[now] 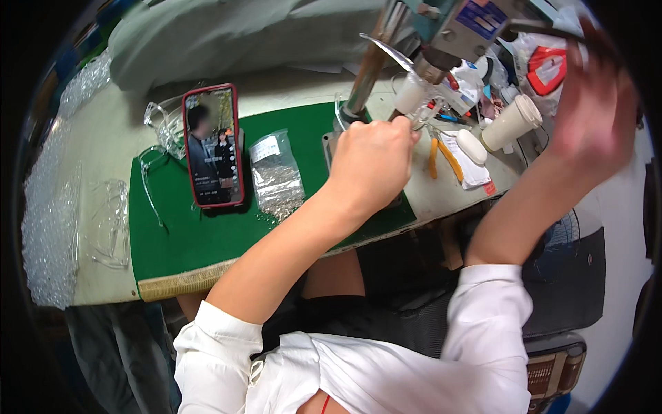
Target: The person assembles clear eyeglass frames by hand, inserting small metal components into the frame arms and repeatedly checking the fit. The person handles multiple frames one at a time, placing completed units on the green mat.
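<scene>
My left hand (372, 162) is closed in front of the hand press (458, 34), just below its white tip (412, 93). Clear plastic, like part of an eyeglass frame (429, 114), shows beside its fingers; most of it is hidden by the hand. Up at the right, my right hand (594, 114) is smeared by motion, its fingers around the dark press lever (552, 30). A zip bag of small metal parts (278, 176) lies left of my left hand, with some parts spilled at its mouth. More clear eyeglass frames (110, 224) lie at the left.
A phone (212, 148) in a red case stands on the green mat (165, 234). Right of the press are orange-handled pliers (448, 160), a white oval case (472, 147) and a beige cup (512, 123). Bubble wrap (52, 234) covers the table's left edge; grey cloth (241, 34) lies behind.
</scene>
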`<state>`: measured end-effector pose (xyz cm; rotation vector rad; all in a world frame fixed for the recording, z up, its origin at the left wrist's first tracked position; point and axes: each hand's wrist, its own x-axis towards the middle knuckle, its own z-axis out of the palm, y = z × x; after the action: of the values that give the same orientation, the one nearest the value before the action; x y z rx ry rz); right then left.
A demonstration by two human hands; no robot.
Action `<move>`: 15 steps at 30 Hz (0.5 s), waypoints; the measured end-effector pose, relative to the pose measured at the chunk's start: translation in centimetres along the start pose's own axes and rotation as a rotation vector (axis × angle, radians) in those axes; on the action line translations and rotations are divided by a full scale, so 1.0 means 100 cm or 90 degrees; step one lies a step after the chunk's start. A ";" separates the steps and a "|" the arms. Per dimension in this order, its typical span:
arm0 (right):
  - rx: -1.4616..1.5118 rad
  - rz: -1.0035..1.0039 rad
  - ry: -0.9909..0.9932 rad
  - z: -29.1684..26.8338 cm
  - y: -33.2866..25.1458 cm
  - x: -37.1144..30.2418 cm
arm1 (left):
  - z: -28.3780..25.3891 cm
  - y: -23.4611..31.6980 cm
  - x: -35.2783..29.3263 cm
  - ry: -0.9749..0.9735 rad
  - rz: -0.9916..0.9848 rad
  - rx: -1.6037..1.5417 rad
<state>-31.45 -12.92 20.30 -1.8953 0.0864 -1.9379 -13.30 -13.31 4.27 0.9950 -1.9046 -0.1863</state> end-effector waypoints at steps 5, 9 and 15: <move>-0.003 -0.101 0.004 0.000 0.001 -0.043 | 0.003 0.008 0.004 0.026 0.001 -0.009; -0.108 -0.056 0.072 0.014 -0.003 -0.009 | -0.007 -0.001 -0.002 -0.024 -0.028 -0.014; -0.290 0.021 0.191 0.051 0.034 -0.110 | -0.085 -0.031 -0.086 -0.011 -0.072 -0.159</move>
<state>-25.93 -10.98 9.20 -1.8211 0.6961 -2.3114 -2.87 -7.01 1.58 0.9325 -1.7903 -0.4873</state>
